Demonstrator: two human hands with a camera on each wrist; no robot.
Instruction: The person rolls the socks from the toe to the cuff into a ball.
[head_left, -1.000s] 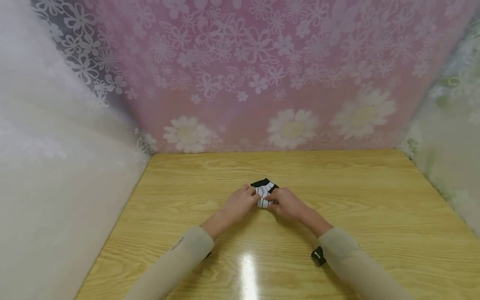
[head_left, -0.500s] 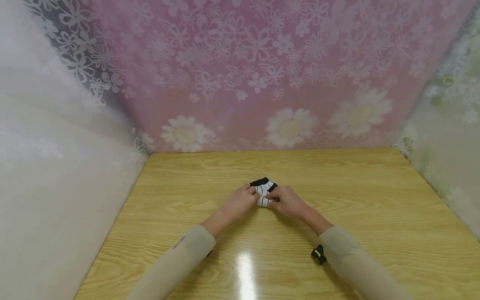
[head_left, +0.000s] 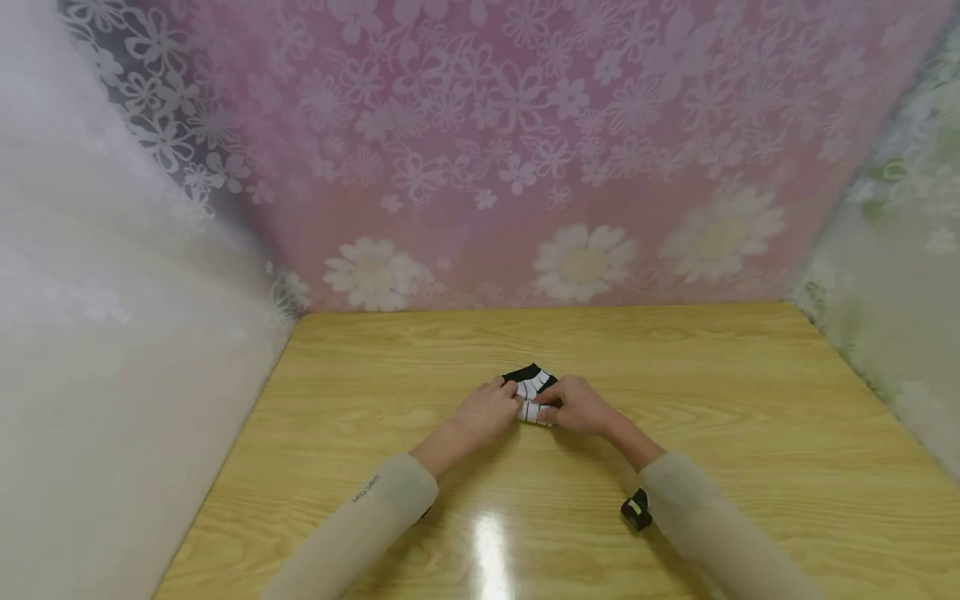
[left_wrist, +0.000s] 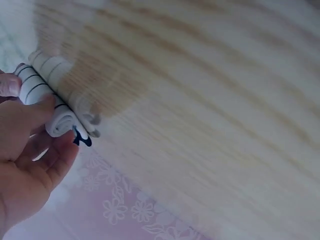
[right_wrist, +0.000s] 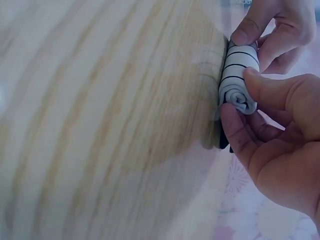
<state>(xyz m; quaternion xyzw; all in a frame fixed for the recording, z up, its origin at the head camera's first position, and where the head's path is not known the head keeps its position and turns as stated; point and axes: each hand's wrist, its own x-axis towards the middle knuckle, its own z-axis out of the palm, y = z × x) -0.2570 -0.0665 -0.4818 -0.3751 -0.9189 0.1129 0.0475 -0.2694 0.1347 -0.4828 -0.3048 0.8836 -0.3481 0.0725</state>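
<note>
A white sock (head_left: 534, 413) with thin black stripes lies on the table, its near end rolled up into a small cylinder. Beyond the roll, the flat part with its black cuff (head_left: 521, 372) points away from me. My left hand (head_left: 486, 412) pinches the left end of the roll between thumb and fingers; my right hand (head_left: 587, 407) does likewise at the right end. The spiral of rolled cloth (right_wrist: 239, 97) shows at the end in the right wrist view. In the left wrist view the striped roll (left_wrist: 36, 86) sits under the thumb, close against the tabletop.
The wood-grain table (head_left: 675, 350) reaches back to a pink flowered curtain (head_left: 480, 150). Pale fabric walls (head_left: 135, 333) stand along both sides. A black wrist device (head_left: 637, 510) hangs below the right sleeve.
The sock's near end has turned over into a clearer roll between my fingers. Both hands stay at nearly the same spot, and the head view has tilted slightly.
</note>
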